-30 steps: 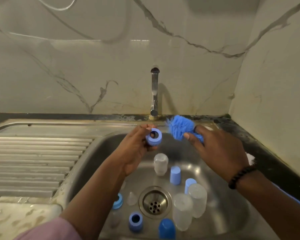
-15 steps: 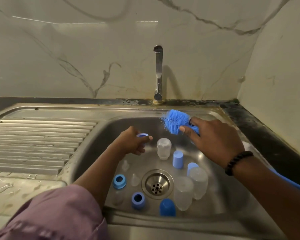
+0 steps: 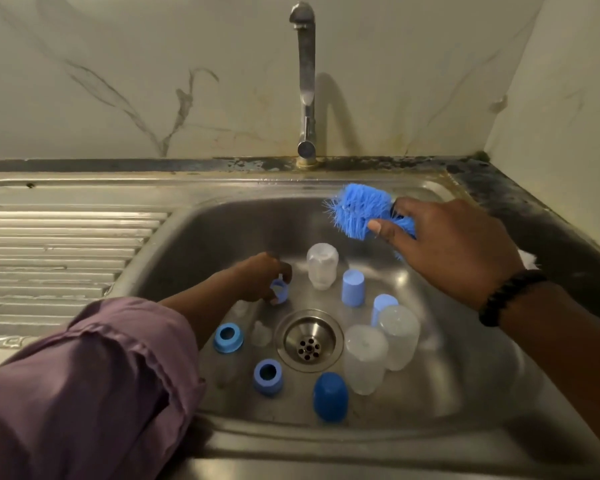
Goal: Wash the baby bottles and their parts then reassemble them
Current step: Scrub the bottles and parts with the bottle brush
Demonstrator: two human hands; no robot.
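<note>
My left hand (image 3: 257,277) is low in the steel sink (image 3: 222,216), its fingers curled round a light blue bottle ring (image 3: 279,292) at the sink floor. My right hand (image 3: 451,251) hovers over the back right of the basin and grips a blue bottle brush (image 3: 357,211), bristles pointing left. On the sink floor stand three clear bottles upside down: one (image 3: 322,265) behind the drain and two (image 3: 364,356) (image 3: 397,336) to its right. Blue caps (image 3: 353,287) (image 3: 381,304) (image 3: 329,396), two blue rings (image 3: 228,337) (image 3: 268,375) and a clear teat (image 3: 261,332) lie around the drain (image 3: 309,339).
The tap (image 3: 305,81) rises at the back centre, with no water visible. A ribbed draining board (image 3: 59,251) lies to the left. A marble wall stands behind and on the right, above a dark counter edge (image 3: 534,216).
My left hand has come down from under the tap to the sink floor with the blue ring. My right hand and the brush stayed over the back right. The view tilted down.
</note>
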